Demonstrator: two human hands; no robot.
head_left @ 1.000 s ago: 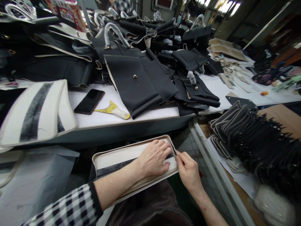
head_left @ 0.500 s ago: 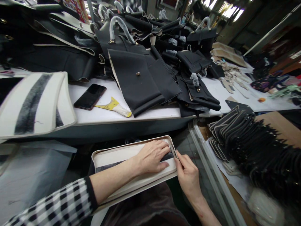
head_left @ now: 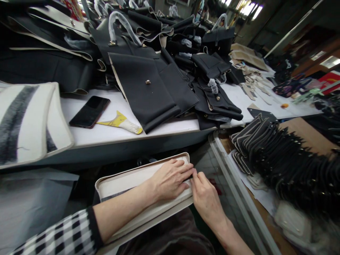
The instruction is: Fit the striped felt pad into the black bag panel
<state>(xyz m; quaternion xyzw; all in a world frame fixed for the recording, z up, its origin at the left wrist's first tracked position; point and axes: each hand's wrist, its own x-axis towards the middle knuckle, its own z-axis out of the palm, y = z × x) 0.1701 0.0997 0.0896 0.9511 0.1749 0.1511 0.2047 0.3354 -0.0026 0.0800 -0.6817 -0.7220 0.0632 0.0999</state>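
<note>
A shallow, rectangular bag piece with a cream inner face, raised rims and a dark lengthwise stripe lies over my lap, tilted, its right end higher. My left hand rests across its inner face, fingers stretched toward the right end and thumb apart. At that short right rim, my right hand is closed in a pinch on the edge, its fingertips meeting those of my left hand. The bit of rim between them is covered by the fingers.
Black bag parts are heaped on the white table ahead. A phone and a yellow-tipped tool lie near its edge. Striped cream panels are at left. Dark pieces stand stacked at right, beyond a metal rail.
My left fingers have slid right to the rim and now touch my right fingertips. The right hand has turned inward over the edge. The view has shifted slightly right.
</note>
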